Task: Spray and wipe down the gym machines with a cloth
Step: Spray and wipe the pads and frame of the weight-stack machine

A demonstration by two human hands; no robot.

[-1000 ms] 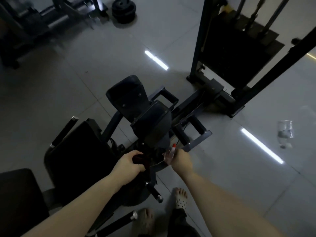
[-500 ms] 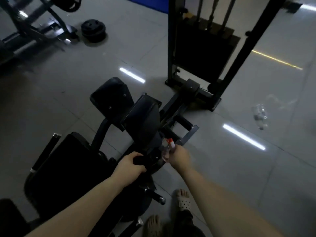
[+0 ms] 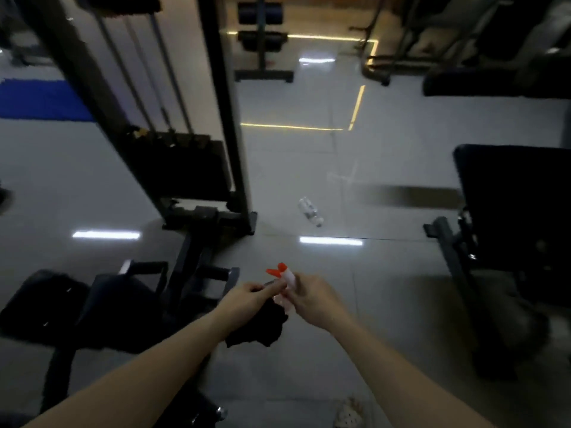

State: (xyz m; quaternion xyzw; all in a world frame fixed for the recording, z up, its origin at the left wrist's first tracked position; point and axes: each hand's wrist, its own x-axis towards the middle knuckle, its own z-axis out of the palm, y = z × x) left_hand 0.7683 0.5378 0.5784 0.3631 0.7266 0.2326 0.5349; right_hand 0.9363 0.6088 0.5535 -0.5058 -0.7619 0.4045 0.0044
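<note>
Hands meet at centre: left hand (image 3: 247, 299) just L of right hand (image 3: 312, 301). Spray bottle (image 3: 285, 278) in right hand, cloth (image 3: 262, 327) hangs under left hand. Machine pads (image 3: 92, 307) at 9 o'clock. Weight stack (image 3: 185, 171) at 11, behind pads. Loose bottle (image 3: 310, 211) on floor (image 3: 386, 273) at 12. Bench (image 3: 509, 205) at 3.

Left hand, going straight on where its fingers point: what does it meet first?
The spray bottle in the right hand; the left hand, holding the cloth, looks nearly on it; depth unclear.
</note>
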